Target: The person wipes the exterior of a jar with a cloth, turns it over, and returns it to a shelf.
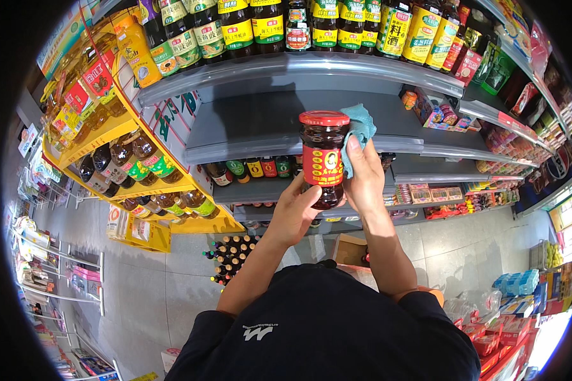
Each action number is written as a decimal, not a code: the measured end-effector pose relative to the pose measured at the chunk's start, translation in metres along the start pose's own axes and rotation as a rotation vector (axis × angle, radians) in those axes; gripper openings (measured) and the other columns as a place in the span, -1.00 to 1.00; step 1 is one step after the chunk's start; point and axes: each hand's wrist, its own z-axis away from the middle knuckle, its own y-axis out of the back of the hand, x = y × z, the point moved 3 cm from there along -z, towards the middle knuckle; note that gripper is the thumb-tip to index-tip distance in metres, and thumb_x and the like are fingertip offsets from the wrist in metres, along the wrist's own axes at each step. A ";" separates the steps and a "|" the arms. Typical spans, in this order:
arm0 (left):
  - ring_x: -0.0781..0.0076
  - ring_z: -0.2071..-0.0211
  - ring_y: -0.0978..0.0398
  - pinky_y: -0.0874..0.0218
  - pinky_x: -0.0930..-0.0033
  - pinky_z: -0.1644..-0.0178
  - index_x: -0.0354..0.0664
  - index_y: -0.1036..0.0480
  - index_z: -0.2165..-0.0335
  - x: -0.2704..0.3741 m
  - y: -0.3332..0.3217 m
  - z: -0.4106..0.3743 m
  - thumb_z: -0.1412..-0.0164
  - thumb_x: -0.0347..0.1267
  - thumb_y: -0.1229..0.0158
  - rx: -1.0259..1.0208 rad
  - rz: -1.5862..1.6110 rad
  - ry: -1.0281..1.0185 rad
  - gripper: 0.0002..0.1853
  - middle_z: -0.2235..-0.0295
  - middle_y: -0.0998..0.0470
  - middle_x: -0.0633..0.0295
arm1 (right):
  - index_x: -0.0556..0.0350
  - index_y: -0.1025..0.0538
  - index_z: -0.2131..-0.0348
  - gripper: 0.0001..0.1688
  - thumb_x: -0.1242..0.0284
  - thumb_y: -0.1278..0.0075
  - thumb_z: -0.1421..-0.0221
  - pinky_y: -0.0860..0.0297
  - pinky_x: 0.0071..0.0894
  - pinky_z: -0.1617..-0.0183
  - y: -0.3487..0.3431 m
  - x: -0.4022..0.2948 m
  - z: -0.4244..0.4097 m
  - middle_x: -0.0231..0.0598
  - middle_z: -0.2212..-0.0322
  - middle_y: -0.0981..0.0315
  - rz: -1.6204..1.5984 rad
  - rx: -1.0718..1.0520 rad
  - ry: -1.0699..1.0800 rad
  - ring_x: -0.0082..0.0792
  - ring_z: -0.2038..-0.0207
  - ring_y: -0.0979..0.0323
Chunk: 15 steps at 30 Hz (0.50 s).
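Note:
Upright before my chest is a glass sauce jar (323, 164) with a red metal lid and a red and yellow label, its contents dark. My left hand (293, 209) grips the jar low on its left side, the thumb across the glass under the label. A teal cloth (360, 128) is held in my right hand (364, 176), pressed against the jar's right side from lid height down to the label. Some fingers of both hands are hidden behind the jar. Behind it runs a dark grey shelf board (252, 116).
Sauce bottles (276, 28) line the shelf above. Oil bottles fill a yellow rack (119, 190) on the left. Many dark bottles (231, 257) stand on the floor, left of an open cardboard box (350, 250). Small boxed goods (445, 116) sit at the right of the shelf.

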 end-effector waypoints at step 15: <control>0.16 0.05 -0.49 -0.41 0.00 0.05 -0.23 -0.06 -0.17 0.017 0.010 0.001 -0.40 -0.27 0.20 0.052 0.184 0.090 -0.54 -0.05 -0.36 0.04 | 0.22 -0.29 -0.09 -0.46 0.49 -0.09 -0.16 -0.29 -0.36 -0.11 0.012 0.011 0.023 -0.13 -0.08 -0.25 -0.051 -0.125 0.109 -0.37 -0.07 -0.32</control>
